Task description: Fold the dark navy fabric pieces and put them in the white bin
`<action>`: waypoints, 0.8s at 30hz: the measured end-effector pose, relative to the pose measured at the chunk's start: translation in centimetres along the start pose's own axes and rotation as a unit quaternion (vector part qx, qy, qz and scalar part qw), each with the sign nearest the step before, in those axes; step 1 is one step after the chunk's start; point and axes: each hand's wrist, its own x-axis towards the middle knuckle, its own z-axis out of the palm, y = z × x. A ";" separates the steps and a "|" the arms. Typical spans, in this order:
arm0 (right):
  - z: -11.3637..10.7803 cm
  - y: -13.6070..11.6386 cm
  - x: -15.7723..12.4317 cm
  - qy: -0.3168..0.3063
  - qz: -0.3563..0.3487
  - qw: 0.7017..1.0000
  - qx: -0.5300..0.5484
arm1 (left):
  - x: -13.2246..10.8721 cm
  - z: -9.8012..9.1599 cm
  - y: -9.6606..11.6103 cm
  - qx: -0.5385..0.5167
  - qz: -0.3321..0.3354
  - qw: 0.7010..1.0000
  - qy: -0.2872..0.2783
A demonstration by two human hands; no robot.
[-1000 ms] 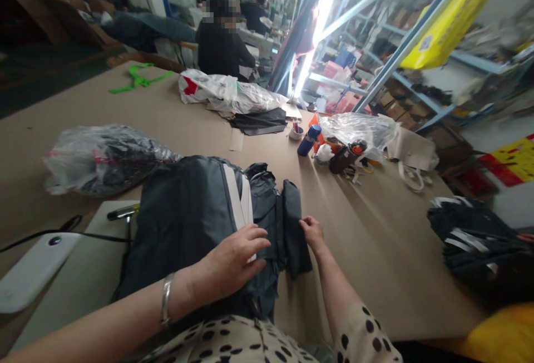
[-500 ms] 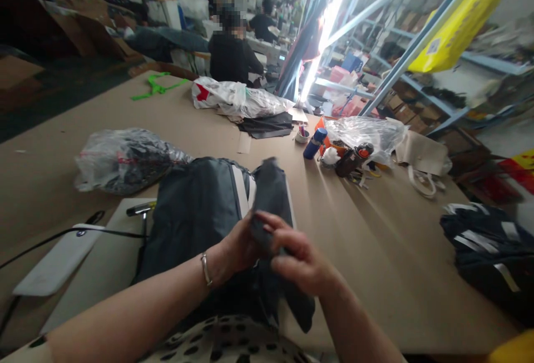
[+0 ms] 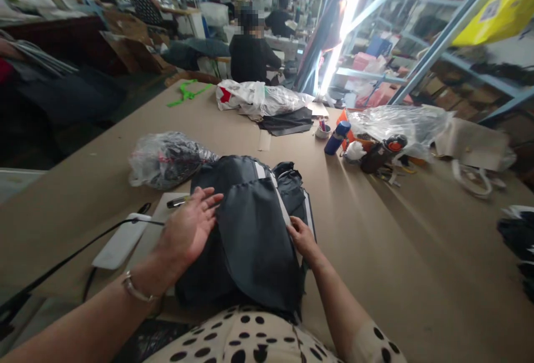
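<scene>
While the right hand (image 3: 302,239) is pinching the right edge of the dark panel (image 3: 261,235) near a pale strip (image 3: 282,202), the left hand (image 3: 187,229) is hovering open, palm up, by its left side. The dark panel is lying over a dark fabric pile (image 3: 200,280) on the table (image 3: 384,296); holding that edge steady while smoothing leftward is likely keeping creases out.

At the far left of the worktop (image 3: 375,240) lies a green strap (image 3: 186,93), with a white bag (image 3: 271,100) to its right. A clear bag (image 3: 171,160) sits nearer on the left, a white case (image 3: 120,241) nearer still. Farther right stand a cup (image 3: 322,132) and a blue flask (image 3: 337,138), then a tilted dark bottle (image 3: 380,155) and a cream handbag (image 3: 473,146). Beyond the far edge, a person in black (image 3: 252,58) sits left of a bright lamp (image 3: 344,34).
</scene>
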 end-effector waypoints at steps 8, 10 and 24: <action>-7.7 -9.5 -2.0 -0.024 -0.145 0.965 -0.215 | -4.0 3.5 3.8 0.344 0.493 0.771 -0.207; -10.0 -14.7 -3.1 -0.052 -0.248 0.882 -0.396 | -4.7 5.9 4.4 0.410 0.519 0.693 -0.288; -13.2 -17.4 -5.9 0.193 -0.242 0.862 -0.402 | -7.2 9.9 -0.7 0.277 0.210 0.882 -0.318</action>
